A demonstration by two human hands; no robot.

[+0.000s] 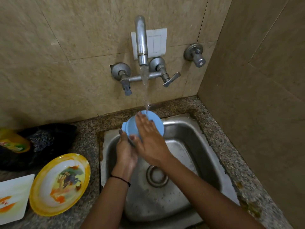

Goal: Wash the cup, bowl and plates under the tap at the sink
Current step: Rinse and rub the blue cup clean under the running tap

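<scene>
Bowl position: the blue bowl (156, 122) is held tilted above the back of the sink (198, 146), its foot pointing left, with the water stream (145, 83) from the tap (141, 42) striking its upper edge.
Left hand: the left hand (126, 151) grips the bowl from below, thumb and fingers curled round its lower side.
Right hand: the right hand (151, 142) lies flat on the bowl with fingers straight, holding nothing.
Slip risk: only one hand grips. Wet skin on smooth plastic, plus rubbing pressure from the flat hand, could twist the bowl out and drop it into the sink.
Splash risk: the stream meets a curved edge. A small tilt could throw water onto the surface (231, 162) or the wall.
Knock risk: the round plate (60, 184) sits just beside the sink's left rim and touches or overlaps the square plate (13, 197). A left elbow swing could shove both.
Remaining work: both plates appear stained. No cup is in view.
</scene>
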